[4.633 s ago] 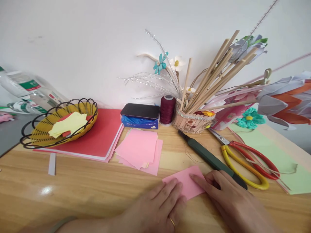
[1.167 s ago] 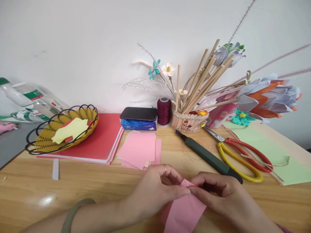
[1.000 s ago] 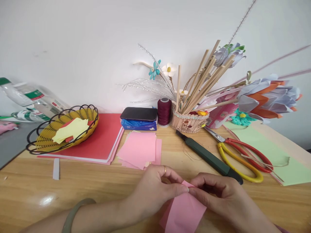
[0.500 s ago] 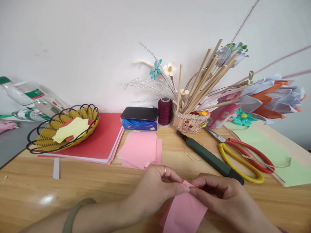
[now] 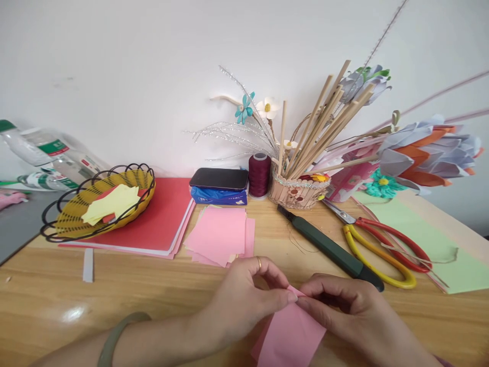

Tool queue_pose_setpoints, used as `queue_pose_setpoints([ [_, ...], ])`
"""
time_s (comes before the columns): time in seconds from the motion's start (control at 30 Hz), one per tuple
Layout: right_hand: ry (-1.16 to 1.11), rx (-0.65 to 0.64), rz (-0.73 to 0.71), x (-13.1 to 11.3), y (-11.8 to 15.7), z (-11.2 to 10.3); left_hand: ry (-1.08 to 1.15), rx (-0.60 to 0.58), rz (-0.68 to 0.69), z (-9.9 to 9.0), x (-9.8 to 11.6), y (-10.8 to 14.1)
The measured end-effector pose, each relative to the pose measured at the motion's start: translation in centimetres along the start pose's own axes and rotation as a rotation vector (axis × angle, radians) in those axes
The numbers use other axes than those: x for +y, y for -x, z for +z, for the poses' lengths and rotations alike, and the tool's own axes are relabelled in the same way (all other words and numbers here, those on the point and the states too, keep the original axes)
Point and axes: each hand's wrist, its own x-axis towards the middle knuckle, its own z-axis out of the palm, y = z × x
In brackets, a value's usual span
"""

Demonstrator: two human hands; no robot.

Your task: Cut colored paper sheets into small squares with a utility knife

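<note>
A pink paper sheet [image 5: 292,336] hangs down near the bottom of the view, pinched at its top edge by both hands. My left hand [image 5: 248,293] grips the top from the left with thumb and fingers, a gold ring on one finger. From the right, my right hand [image 5: 347,303] pinches the same edge, its thumb close to the left thumb. More pink paper shows behind the sheet's left side. Beyond my left hand lies a stack of pink paper squares [image 5: 219,232].
Red and yellow scissors [image 5: 393,250] and a dark green tool [image 5: 328,244] lie right. Behind stand a stick-filled basket [image 5: 300,191], a maroon thread spool [image 5: 260,176] and a phone [image 5: 219,178] on a blue packet. A yellow basket [image 5: 69,216] holds paper scraps, left.
Both hands hold nearly the same position; the fingertips and the pink paper between them have shifted very slightly.
</note>
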Motion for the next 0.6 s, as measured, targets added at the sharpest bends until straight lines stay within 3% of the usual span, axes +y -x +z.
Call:
queue_pose_setpoints([
  [0.23,-0.02,-0.01,0.014,-0.5,0.0,-0.1,0.008,-0.007,-0.001,-0.1,0.7,0.1],
  [0.43,-0.048,0.049,0.041,-0.8,-0.3,-0.9,0.061,0.102,0.018,-0.7,1.0,-0.3],
  [0.6,-0.097,0.097,0.04,-1.6,-0.1,-1.4,0.139,0.105,0.067,-0.9,1.1,-0.3],
])
